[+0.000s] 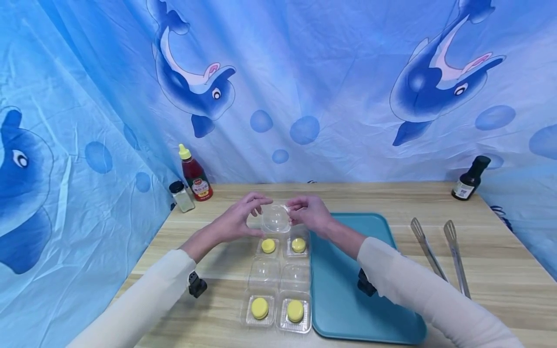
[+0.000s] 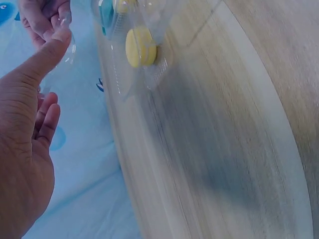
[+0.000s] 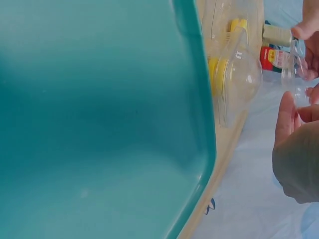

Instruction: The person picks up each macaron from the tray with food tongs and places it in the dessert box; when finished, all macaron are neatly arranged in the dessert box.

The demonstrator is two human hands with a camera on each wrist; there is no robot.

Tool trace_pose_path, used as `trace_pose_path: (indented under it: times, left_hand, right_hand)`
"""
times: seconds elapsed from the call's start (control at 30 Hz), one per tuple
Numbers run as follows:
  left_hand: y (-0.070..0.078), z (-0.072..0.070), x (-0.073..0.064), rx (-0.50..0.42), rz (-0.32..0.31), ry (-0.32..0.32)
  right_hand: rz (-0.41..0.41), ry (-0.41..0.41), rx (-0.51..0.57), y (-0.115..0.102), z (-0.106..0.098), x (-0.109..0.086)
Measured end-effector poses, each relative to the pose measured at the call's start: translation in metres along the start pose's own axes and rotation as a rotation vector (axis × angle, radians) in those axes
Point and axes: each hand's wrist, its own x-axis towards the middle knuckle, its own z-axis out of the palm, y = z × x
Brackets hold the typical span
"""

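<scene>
A clear plastic lid (image 1: 276, 220) is held up between both hands above the back row of clear boxes. My left hand (image 1: 241, 216) grips its left side, thumb low and fingers along the top. At the right edge, my right hand (image 1: 312, 212) pinches it with bent fingers. Just below sit a back left box with a yellow macaron (image 1: 268, 245) and a back right box with another macaron (image 1: 298, 245). In the right wrist view, a domed clear cover (image 3: 244, 79) stands over the nearer macaron.
Two front boxes hold a left macaron (image 1: 259, 308) and a right macaron (image 1: 295, 311), their domed lids folded back. A teal tray (image 1: 348, 299) lies to the right, then metal tongs (image 1: 454, 251). A sauce bottle (image 1: 197, 176), seasoning jar (image 1: 182, 197) and dark bottle (image 1: 471, 179) stand behind.
</scene>
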Motion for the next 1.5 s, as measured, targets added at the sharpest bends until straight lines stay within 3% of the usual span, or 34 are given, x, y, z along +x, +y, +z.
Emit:
trace_pose_path:
  times: [0.2, 0.43, 0.67, 0.8, 1.0, 1.23, 1.5]
  left_hand:
    - [0.004, 0.001, 0.002, -0.051, -0.003, 0.07]
    - [0.008, 0.003, 0.004, -0.121, -0.071, 0.108]
    - [0.005, -0.002, -0.001, -0.152, -0.133, -0.01]
    - [0.002, -0.006, -0.002, -0.19, -0.162, -0.09]
    - [-0.002, -0.01, -0.005, -0.268, -0.225, -0.161]
    - [-0.008, -0.012, -0.012, -0.423, -0.281, -0.186]
    - [-0.007, -0.013, -0.01, -0.478, -0.283, -0.183]
  right_hand:
    - [-0.014, 0.003, -0.016, -0.001, 0.001, -0.004]
    - [-0.095, -0.017, -0.084, 0.001, 0.001, -0.01]
    - [-0.279, -0.015, -0.292, 0.004, 0.0, -0.015]
    - [-0.401, -0.027, -0.338, 0.005, 0.002, -0.016]
    - [-0.604, -0.028, -0.451, 0.01, 0.008, -0.018]
    - [-0.7, 0.012, -0.577, 0.012, 0.018, -0.018]
    - [-0.763, 0.091, -0.594, 0.012, 0.021, -0.019]
